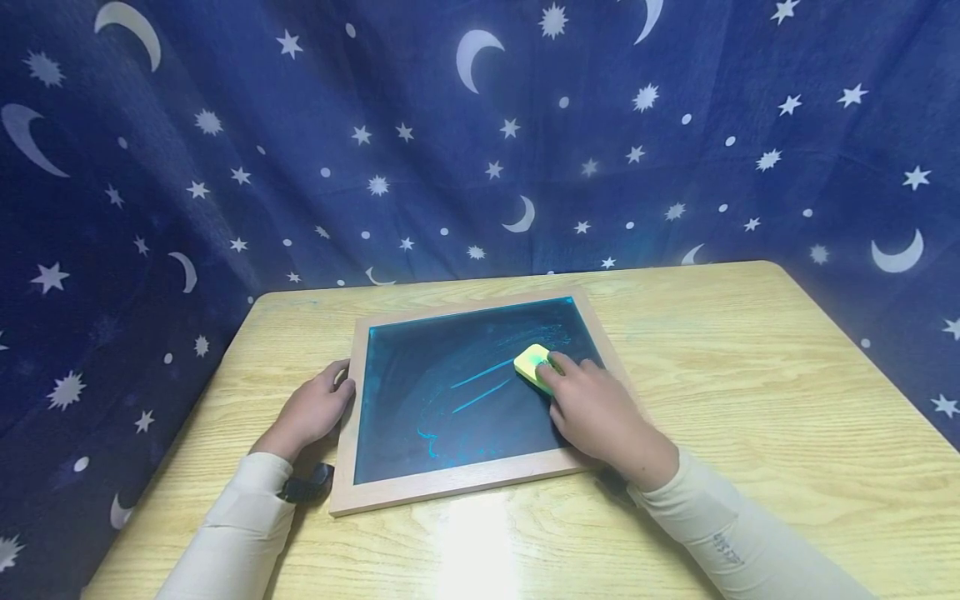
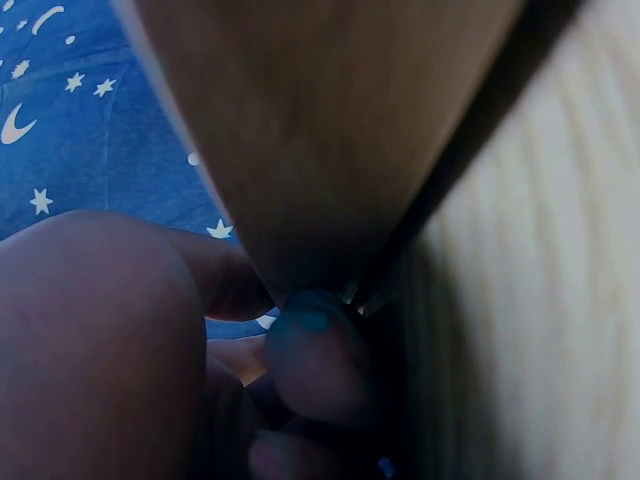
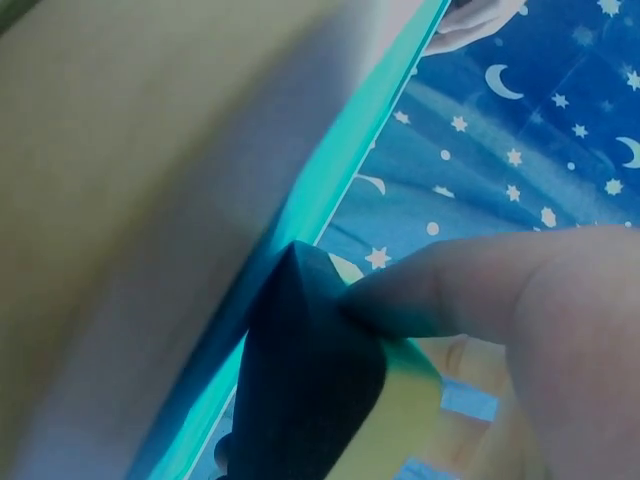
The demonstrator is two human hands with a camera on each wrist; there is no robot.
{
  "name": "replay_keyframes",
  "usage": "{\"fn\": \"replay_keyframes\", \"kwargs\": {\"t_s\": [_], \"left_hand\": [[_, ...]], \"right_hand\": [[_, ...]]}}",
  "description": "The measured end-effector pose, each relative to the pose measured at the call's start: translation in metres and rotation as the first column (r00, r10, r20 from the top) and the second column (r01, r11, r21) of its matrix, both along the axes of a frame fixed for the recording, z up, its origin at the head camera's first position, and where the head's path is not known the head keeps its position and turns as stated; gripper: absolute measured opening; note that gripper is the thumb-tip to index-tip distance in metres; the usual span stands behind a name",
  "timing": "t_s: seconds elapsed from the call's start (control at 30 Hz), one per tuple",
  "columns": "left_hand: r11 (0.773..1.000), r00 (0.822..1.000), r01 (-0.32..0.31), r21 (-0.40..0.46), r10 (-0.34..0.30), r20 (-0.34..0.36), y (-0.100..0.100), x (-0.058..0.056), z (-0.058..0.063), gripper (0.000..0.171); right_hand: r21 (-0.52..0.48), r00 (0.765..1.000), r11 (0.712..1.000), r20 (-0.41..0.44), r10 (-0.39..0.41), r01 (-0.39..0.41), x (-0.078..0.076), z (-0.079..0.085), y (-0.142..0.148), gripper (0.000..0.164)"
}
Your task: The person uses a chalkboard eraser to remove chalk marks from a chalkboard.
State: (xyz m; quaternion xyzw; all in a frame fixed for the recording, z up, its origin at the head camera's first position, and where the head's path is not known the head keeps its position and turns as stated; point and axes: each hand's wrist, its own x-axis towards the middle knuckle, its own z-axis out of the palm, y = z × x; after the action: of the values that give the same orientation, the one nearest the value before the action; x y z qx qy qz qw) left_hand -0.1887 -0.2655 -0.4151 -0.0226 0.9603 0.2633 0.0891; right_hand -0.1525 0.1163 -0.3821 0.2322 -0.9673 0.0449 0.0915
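Note:
A small chalkboard [image 1: 480, 433] with a pale wooden frame lies slightly turned on the table. Two blue chalk lines [image 1: 480, 397] and faint smears mark its dark surface. My right hand [image 1: 600, 408] grips a yellow eraser [image 1: 529, 358], thumb and fingers on its sides, over the right part of the board. In the right wrist view the eraser's dark side [image 3: 310, 370] sits right at the board's surface. At the frame's left edge my left hand [image 1: 318, 406] holds the wood; up close, its fingertips [image 2: 315, 350] meet the frame's side [image 2: 320, 120].
The light wooden table [image 1: 750, 400] extends around the board, widest on the right. A dark blue curtain [image 1: 420, 150] with moons and stars hangs behind and at the sides. A black strap [image 1: 307, 485] shows at the left wrist, close to the frame's near corner.

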Motion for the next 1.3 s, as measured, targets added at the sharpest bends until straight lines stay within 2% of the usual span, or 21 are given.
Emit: {"fn": "replay_keyframes", "kwargs": {"t_s": [0.37, 0.7, 1.0, 1.3], "left_hand": [[1.000, 1.000, -0.012, -0.003, 0.012, 0.005, 0.000, -0.001, -0.001, 0.059], [1.000, 1.000, -0.005, -0.004, 0.005, -0.002, 0.000, 0.000, 0.000, 0.059], [1.000, 1.000, -0.008, -0.006, 0.008, 0.001, 0.001, 0.000, 0.000, 0.058], [1.000, 1.000, -0.012, -0.013, 0.012, -0.001, 0.001, -0.001, -0.001, 0.059]], "right_hand": [[0.002, 0.994, 0.994, 0.023, 0.105, -0.106, 0.014, -0.003, -0.015, 0.041], [-0.016, 0.968, 0.968, -0.038, 0.249, -0.249, 0.034, -0.006, -0.030, 0.041], [0.000, 0.949, 0.950, -0.042, 0.312, -0.312, 0.050, -0.006, -0.040, 0.037], [0.008, 0.942, 0.942, 0.029, 0.335, -0.335, 0.056, -0.004, -0.045, 0.037]]}}
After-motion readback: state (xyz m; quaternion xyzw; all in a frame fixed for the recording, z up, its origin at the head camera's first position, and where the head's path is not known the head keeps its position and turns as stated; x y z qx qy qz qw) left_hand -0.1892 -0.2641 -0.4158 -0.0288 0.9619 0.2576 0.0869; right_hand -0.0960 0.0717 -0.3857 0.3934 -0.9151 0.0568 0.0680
